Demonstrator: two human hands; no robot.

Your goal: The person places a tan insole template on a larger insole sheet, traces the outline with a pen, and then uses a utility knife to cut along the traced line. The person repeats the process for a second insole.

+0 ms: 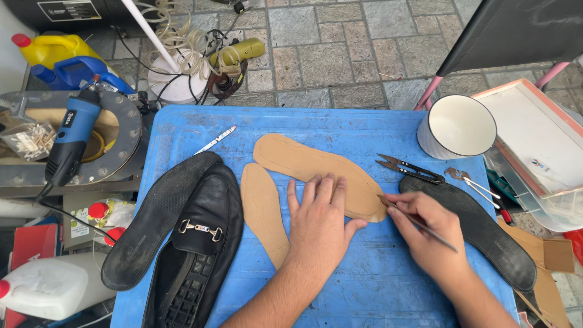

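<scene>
Tan leatherboard makes up the larger insole cutout (316, 173), which lies flat near the middle of the blue table (376, 285), its heel end pointing toward the white cup (456, 126). The left hand (319, 222) rests open and flat, fingers spread, pressing the near edge of this cutout. The right hand (428, 234) is pinched shut around a thin metal tool (419, 223), whose tip touches the cutout's rounded end.

Just left of the cutout lies 1 smaller tan cutout (262, 209), partly under the left wrist. Left of that sit a black loafer (197, 255) with a metal buckle and a black insole (156, 218) leaning along it; both reach the table's left and near edges. Right of the cutout, a black sole (480, 234) runs to the table's right edge, with black thread snips (408, 169) above it. Bare blue surface stays open between the 2 forearms and along the far edge behind the cutout.

Beyond the table's left edge stand a yellow jug (51, 47) with a red cap, a blue jug (76, 71), a blue rotary tool (71, 136) and, lower, a white jug (54, 285) with a red cap.
</scene>
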